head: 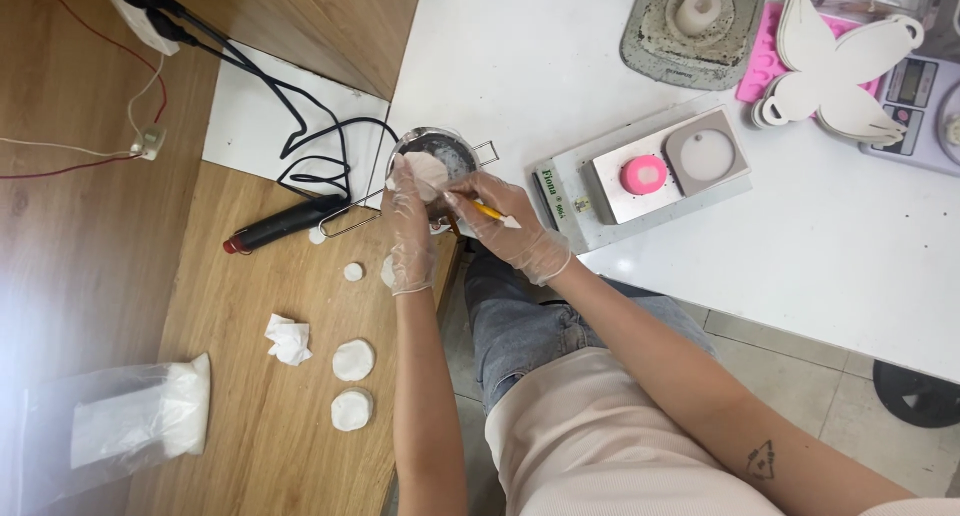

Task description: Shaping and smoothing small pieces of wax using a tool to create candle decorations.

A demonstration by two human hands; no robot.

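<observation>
L hand (410,221) w/ fingers curled round a white wax disc (428,170) holds it over the metal pot (447,156) at table edge; R hand (505,231), pinching a yellow-handled tool (492,213), tip pointing left at disc.

A wooden bench (250,446) carries two white discs (352,360) below a black tool (283,223), a crumpled tissue (288,340) left of the discs, a plastic bag (120,421) farther left. A white table (820,246) adjoins at right, bearing a steel plate (665,166) right of the tool, with a grey tray (695,26) and butterfly cutouts (840,71) beyond it
</observation>
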